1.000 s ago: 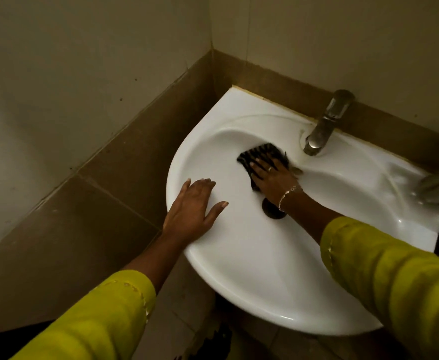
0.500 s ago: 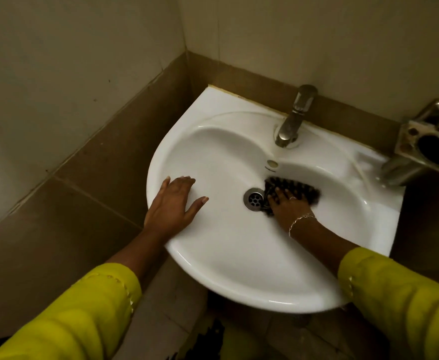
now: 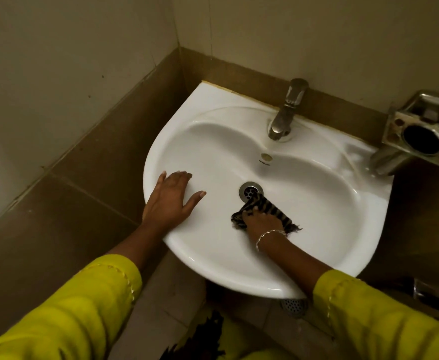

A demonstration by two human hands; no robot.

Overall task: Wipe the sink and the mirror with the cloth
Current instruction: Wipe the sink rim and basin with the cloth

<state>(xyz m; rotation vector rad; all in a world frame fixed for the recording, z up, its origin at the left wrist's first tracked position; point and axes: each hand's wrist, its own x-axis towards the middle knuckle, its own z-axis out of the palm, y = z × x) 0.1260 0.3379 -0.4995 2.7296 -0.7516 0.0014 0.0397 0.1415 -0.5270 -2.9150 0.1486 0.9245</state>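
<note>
The striped cloth (image 3: 269,207) lies low in the sink (image 3: 213,105) bowl, bunched under the right hand (image 3: 262,223), whose fingers (image 3: 254,209) curl down over it and press it to the porcelain. Its long axis runs from the drain (image 3: 250,190), which its far corner touches, back towards the near right wall. The left hand (image 3: 170,200) rests flat on the left rim, fingers together, thumb spread, well apart from the cloth. The next stroke probably falls to the right hand; the mirror is out of view
</note>
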